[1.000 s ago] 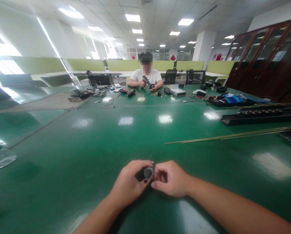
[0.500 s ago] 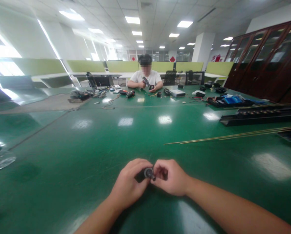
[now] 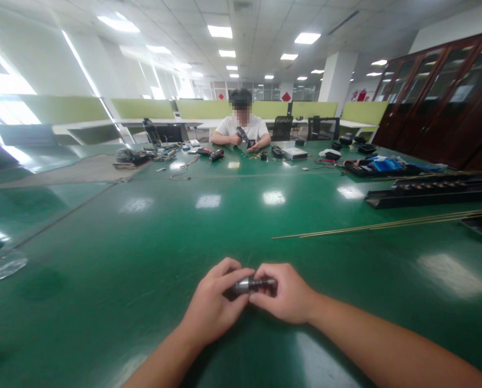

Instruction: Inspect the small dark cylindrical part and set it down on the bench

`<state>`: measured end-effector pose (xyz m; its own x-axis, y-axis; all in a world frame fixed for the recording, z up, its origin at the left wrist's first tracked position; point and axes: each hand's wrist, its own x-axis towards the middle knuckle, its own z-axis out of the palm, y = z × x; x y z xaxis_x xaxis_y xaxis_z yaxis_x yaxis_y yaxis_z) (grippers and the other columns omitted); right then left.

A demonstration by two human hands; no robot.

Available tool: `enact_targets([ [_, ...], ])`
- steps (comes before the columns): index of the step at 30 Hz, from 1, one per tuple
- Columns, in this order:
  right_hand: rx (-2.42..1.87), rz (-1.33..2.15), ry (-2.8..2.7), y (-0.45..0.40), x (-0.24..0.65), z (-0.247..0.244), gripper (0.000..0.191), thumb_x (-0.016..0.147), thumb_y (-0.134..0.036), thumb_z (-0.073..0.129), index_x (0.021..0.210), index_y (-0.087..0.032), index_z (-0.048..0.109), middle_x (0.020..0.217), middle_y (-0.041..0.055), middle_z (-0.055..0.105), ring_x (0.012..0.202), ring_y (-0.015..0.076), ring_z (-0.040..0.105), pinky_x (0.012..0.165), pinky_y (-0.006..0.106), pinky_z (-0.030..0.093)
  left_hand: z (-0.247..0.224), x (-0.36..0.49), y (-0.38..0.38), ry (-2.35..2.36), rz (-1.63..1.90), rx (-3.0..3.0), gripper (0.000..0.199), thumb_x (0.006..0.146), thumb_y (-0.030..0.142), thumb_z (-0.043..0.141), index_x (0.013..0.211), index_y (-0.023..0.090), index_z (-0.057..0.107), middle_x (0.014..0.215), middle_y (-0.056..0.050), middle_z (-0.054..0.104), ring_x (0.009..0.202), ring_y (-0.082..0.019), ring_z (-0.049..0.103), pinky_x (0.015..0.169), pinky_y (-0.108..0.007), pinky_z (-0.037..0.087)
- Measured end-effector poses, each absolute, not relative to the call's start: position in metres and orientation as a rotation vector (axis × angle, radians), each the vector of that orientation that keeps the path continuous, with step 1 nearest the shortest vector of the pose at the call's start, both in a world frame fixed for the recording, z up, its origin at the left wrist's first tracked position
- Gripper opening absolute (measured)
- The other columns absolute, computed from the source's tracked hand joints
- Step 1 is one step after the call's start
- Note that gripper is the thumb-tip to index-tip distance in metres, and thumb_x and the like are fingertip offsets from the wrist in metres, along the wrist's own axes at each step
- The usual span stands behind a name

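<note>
Close in front of me, a small dark metal cylinder with a narrower stepped shaft lies between my hands; I cannot make out its exact kind. My left hand wraps round its thicker body, thumb below and fingers above, hiding the left end. The shaft points right, into the curled fingers of my right hand. Thumb and forefinger there close about the shaft near where it joins the body. Both hands are low over the green table.
Thin brass-coloured rods lie to the right, before a long black rail. A clear round dish is at far left. Across the table a person holds a dark tool, among scattered tools, boxes and a blue-filled tray.
The metal cylinder has swung in my left hand: its shaft pointed toward me and now points right, into my right hand's fingers. The hands have barely moved.
</note>
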<state>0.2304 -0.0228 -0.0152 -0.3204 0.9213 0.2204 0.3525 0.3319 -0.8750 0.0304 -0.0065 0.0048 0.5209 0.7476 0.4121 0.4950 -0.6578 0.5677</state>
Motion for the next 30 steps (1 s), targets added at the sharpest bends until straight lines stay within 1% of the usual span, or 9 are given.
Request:
enact_targets([
  [5, -1.139, 0.917, -1.863, -0.0222, 0.2315, -0.0148, 0.012, 0.077, -0.027, 0.072, 0.081, -0.018, 0.065, 0.066, -0.0035, 0.06, 0.056, 0.0102, 0.051, 0.054, 0.021, 0.036, 0.0056, 0.0303, -0.0072, 1.027, 0.863, 2.372, 0.031, 0.083, 0.015, 0.061, 0.109, 0.027, 0.071, 0.097, -0.004, 0.061, 0.088, -0.017, 0.06, 0.077, -0.027, 0.049],
  [10, -1.149, 0.881, -1.874, -0.0213, 0.2316, -0.0142, 0.013, 0.079, -0.03, 0.071, 0.081, -0.018, 0.067, 0.069, -0.0025, 0.063, 0.061, 0.0113, 0.053, 0.058, 0.022, 0.037, 0.0045, 0.0311, -0.007, 1.017, 0.88, 2.367, 0.033, 0.083, 0.015, 0.062, 0.112, 0.028, 0.071, 0.098, -0.004, 0.061, 0.089, -0.017, 0.06, 0.077, -0.026, 0.049],
  [17, -1.149, 0.902, -1.852, -0.0198, 0.2312, -0.0151, 0.01, 0.082, -0.028, 0.069, 0.081, -0.017, 0.069, 0.074, -0.0016, 0.066, 0.066, 0.0123, 0.056, 0.063, 0.022, 0.039, 0.0032, 0.031, -0.0071, 1.015, 0.887, 2.363, 0.038, 0.082, 0.013, 0.063, 0.117, 0.03, 0.069, 0.097, -0.002, 0.06, 0.089, -0.015, 0.059, 0.076, -0.025, 0.048],
  [30, -1.177, 0.911, -1.803, -0.0183, 0.2323, -0.0168, 0.017, 0.084, -0.032, 0.067, 0.077, -0.017, 0.068, 0.065, -0.0028, 0.059, 0.058, 0.0109, 0.05, 0.055, 0.022, 0.035, 0.0007, 0.027, -0.0023, 1.059, 0.919, 2.391, 0.024, 0.086, 0.025, 0.065, 0.11, 0.026, 0.072, 0.095, -0.004, 0.062, 0.087, -0.017, 0.061, 0.075, -0.026, 0.05],
])
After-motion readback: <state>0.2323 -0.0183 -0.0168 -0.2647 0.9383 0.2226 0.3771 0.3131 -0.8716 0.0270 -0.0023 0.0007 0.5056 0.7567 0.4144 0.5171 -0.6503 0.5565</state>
